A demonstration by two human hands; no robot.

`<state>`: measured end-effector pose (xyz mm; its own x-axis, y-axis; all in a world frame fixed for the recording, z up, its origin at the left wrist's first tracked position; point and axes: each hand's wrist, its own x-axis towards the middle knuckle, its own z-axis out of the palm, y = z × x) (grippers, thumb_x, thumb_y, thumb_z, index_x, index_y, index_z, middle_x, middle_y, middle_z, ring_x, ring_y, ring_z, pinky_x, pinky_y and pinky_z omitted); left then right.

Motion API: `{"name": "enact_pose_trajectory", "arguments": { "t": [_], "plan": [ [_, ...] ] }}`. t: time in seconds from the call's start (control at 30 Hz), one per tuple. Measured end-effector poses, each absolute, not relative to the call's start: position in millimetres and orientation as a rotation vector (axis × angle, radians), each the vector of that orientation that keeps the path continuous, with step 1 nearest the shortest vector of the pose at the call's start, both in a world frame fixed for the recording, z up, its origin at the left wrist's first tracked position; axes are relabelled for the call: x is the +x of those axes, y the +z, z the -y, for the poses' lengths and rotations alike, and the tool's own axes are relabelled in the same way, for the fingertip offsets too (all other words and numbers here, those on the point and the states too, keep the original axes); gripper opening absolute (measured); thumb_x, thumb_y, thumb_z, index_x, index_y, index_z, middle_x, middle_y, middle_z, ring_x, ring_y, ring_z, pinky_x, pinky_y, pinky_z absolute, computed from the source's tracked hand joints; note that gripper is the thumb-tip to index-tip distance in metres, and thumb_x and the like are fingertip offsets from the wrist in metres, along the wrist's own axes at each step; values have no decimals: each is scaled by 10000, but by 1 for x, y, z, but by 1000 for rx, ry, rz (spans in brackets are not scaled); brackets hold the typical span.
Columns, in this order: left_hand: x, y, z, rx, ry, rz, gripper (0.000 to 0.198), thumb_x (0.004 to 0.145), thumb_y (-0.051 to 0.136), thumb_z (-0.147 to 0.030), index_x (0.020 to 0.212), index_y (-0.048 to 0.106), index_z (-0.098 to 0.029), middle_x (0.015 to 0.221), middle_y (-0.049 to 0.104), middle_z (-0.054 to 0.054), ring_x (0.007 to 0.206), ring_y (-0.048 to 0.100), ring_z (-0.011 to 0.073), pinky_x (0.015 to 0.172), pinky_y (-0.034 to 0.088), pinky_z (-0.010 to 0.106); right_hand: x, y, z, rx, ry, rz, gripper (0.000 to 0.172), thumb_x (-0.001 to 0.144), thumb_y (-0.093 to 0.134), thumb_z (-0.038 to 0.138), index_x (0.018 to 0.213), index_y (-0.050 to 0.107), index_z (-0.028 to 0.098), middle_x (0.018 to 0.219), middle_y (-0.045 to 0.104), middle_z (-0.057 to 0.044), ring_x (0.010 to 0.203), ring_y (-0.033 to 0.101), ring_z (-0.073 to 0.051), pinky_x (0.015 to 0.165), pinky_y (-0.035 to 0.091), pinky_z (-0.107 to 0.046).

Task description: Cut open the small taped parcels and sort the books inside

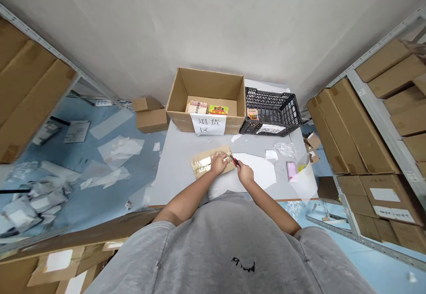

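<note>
A flat brown parcel (201,157) with shiny tape and a pale label lies on the table in front of me. My left hand (218,163) rests over its right part, fingers bent and holding it down. My right hand (245,172) is closed around a red-and-black box cutter (236,162). The cutter's tip meets the parcel's right end, close to my left fingertips. A sheet of white packaging (256,165) lies beneath and beside my right hand. The blade itself is too small to make out.
An open cardboard box (233,125) holding small packs and a black plastic crate (293,127) stand at the table's back. Bubble wrap (285,149) and a pink item (292,171) lie right. Shelves of cartons (362,125) flank me; packaging scraps (121,151) litter the floor.
</note>
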<state>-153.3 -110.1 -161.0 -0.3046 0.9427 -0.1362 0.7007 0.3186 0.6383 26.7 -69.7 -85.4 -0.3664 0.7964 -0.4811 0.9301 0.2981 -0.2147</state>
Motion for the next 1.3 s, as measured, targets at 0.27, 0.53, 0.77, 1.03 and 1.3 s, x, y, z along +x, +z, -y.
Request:
{"name": "enact_pose_trajectory", "arguments": {
  "t": [0.27,0.53,0.77,1.03,1.3],
  "plan": [
    [-153,-162,111,1418,734,-2061,114,1008,718,-331,1045,797,-258,1180,780,77,1207,589,307,1045,342,438,8,-79,71,1576,-634,-2236,451,1189,414,317,1603,584,265,1247,812,-153,1137,779,-269,914,506,-314],
    [-153,-162,110,1438,753,-2083,129,1040,688,-333,1065,768,-234,1152,770,93,1227,607,313,1063,368,445,27,-72,75,1570,-716,-2252,386,1151,473,282,1445,721,247,1211,821,-156,1107,784,-293,916,527,-342],
    [-166,-160,127,1546,840,-2091,413,1016,712,-378,1387,672,-202,1328,695,162,1254,634,348,1122,466,470,50,-90,45,1689,-999,-2412,493,1156,422,379,1602,624,321,1246,818,-71,1099,764,-279,949,562,-345],
    [-185,-159,191,1170,809,-2544,644,1075,551,-447,1631,514,-123,1779,373,267,1688,269,435,1368,195,640,25,-153,3,1739,-902,-2415,651,1122,391,285,1773,406,281,1331,648,-146,1248,630,-290,1059,514,-345],
    [-193,-168,222,444,851,-2460,963,1031,660,-584,1729,248,-64,1657,533,321,1522,576,398,1179,521,474,41,-215,-3,1670,-823,-2105,728,1076,429,176,1793,344,274,1519,533,-189,1399,537,-314,1141,441,-393]
  ]
}}
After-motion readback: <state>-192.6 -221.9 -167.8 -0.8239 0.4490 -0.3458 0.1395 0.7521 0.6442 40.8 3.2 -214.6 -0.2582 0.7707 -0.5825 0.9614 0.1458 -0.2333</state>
